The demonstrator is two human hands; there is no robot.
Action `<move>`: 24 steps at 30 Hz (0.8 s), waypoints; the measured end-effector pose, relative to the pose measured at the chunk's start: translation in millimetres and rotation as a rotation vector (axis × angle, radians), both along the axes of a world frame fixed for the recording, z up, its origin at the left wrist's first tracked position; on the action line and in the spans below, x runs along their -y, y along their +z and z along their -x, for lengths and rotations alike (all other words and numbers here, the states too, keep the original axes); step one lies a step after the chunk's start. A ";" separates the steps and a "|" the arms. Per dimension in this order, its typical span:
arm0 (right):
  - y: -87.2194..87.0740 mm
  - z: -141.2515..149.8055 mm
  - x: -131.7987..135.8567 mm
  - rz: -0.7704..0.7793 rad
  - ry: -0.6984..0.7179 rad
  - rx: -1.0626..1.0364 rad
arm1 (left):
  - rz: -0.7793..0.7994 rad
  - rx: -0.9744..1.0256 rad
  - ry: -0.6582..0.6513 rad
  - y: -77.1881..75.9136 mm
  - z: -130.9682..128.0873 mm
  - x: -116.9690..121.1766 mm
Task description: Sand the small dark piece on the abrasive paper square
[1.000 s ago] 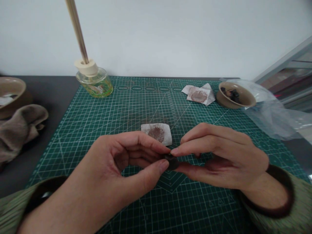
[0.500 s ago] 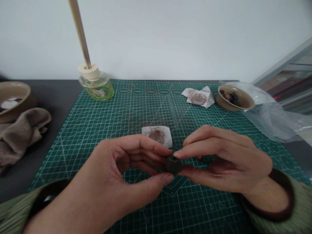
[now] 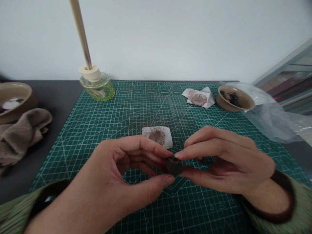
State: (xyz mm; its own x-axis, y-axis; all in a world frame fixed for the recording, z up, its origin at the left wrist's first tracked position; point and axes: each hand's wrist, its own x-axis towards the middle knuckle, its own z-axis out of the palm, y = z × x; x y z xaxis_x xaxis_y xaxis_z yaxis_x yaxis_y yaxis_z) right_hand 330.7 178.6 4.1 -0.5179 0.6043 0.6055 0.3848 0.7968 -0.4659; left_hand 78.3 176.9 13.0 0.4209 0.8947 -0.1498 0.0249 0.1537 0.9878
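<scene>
A small dark brown lump [image 3: 174,165] is pinched between the fingertips of both hands, just above the green cutting mat [image 3: 117,120]. My left hand [image 3: 122,172] grips it from the left with thumb and forefinger closed. My right hand [image 3: 224,159] pinches it from the right with thumb below and forefinger on top. Just behind the fingers lies a white paper square [image 3: 157,136] with a brown stain. Both wrists wear dark cuffs with green striped sleeves.
A reed diffuser bottle [image 3: 97,86] stands at the mat's back left. Folded stained papers [image 3: 199,97] and a tan bowl [image 3: 234,97] with dark pieces sit at the back right, beside a clear plastic bag [image 3: 275,117]. At left lie a beige cloth [image 3: 23,133] and another bowl [image 3: 13,100].
The dark lump has turned a little between my fingertips and shows more plainly now. Both hands have stayed in about the same place.
</scene>
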 end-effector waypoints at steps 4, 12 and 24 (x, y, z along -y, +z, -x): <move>1.7 0.1 -0.1 -0.001 0.002 0.011 | 0.000 -0.007 0.001 0.2 -1.0 -0.7; 3.3 -1.1 1.0 0.002 0.001 0.024 | 0.005 0.007 -0.008 -1.9 2.0 -0.8; 1.3 0.2 -0.4 -0.003 0.017 0.004 | -0.003 0.019 0.017 -0.5 -4.6 -3.1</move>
State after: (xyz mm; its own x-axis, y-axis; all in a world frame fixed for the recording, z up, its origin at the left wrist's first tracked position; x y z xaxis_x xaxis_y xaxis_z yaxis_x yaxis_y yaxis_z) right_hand 330.5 178.9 5.3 -0.5305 0.5936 0.6051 0.3734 0.8045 -0.4619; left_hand 82.9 179.9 12.4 0.4081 0.9022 -0.1393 0.0037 0.1509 0.9885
